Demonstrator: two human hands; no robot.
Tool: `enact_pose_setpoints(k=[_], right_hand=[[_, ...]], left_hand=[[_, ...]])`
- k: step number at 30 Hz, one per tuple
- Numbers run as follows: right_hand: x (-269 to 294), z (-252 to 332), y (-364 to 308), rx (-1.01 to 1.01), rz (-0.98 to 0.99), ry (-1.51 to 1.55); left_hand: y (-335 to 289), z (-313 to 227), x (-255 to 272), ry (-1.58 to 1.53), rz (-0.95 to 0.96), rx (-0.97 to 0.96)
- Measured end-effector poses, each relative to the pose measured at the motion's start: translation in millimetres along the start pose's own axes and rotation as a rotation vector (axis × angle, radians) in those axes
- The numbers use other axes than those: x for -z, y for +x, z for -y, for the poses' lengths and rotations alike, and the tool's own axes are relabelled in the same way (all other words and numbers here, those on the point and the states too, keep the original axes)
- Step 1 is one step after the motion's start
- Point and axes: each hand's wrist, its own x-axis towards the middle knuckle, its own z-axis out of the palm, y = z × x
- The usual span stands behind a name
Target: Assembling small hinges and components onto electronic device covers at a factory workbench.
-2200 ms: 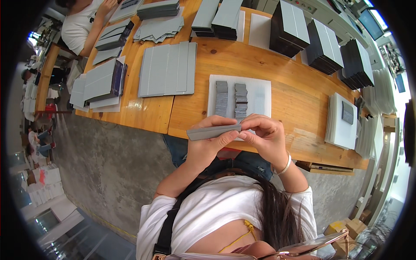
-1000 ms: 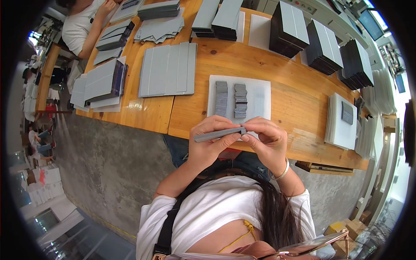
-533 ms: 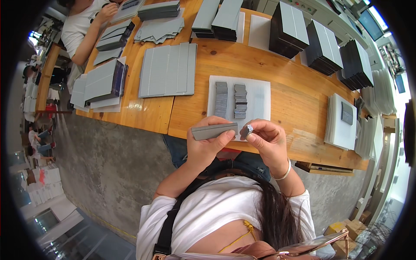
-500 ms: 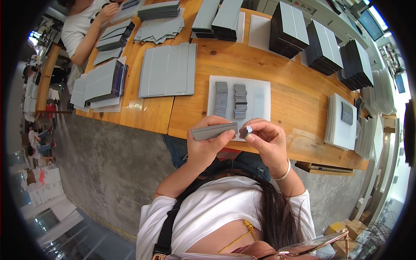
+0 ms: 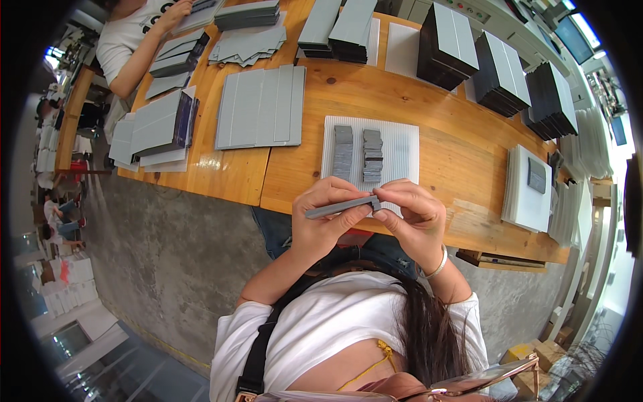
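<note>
My left hand [image 5: 318, 224] is closed around a thin stack of narrow grey strips [image 5: 331, 209], held above the table's near edge with its narrow edge toward me. At the strips' right end, my right hand [image 5: 418, 218] pinches a small dark-grey piece [image 5: 376, 203] between thumb and fingers. The piece meets the strip ends; fingers partly cover the contact. Just beyond my hands lies a white ribbed sheet [image 5: 408, 134] bearing two rows of small grey pieces, a left row [image 5: 343, 154] and a right row [image 5: 372, 157].
Large grey sheets [image 5: 258, 107] lie left of the ribbed sheet. Tall dark-sided stacks [image 5: 447, 43] line the far right. White sheets [image 5: 519, 201] with a grey piece on top stand at the right edge. A co-worker's arm [image 5: 137, 63] reaches in at the upper left.
My right hand has moved left, bringing its small piece against the right end of the strips. My left hand has tilted the strips, so their narrow edge now faces me.
</note>
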Motion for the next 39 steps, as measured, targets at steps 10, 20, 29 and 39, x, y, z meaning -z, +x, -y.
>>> enact_pose_setpoints(k=[10,20,29,39], right_hand=[[0.1,-6.4,-6.1,-0.219,0.012,0.388],[3.1,-8.0,-7.9,-0.476,0.022,0.491],[20.8,5.0,17.0,0.051,0.194,-0.630],[14.8,-8.5,18.4,0.131,0.239,-0.875]], left_hand=[[-2.7,-2.7,-3.7,-0.060,-0.011,0.162],[-6.6,1.3,-1.0,-0.076,-0.039,0.152],[-0.1,-2.9,15.3,-0.332,-0.210,0.159],[-2.7,-2.1,14.6,-0.331,-0.197,0.207]])
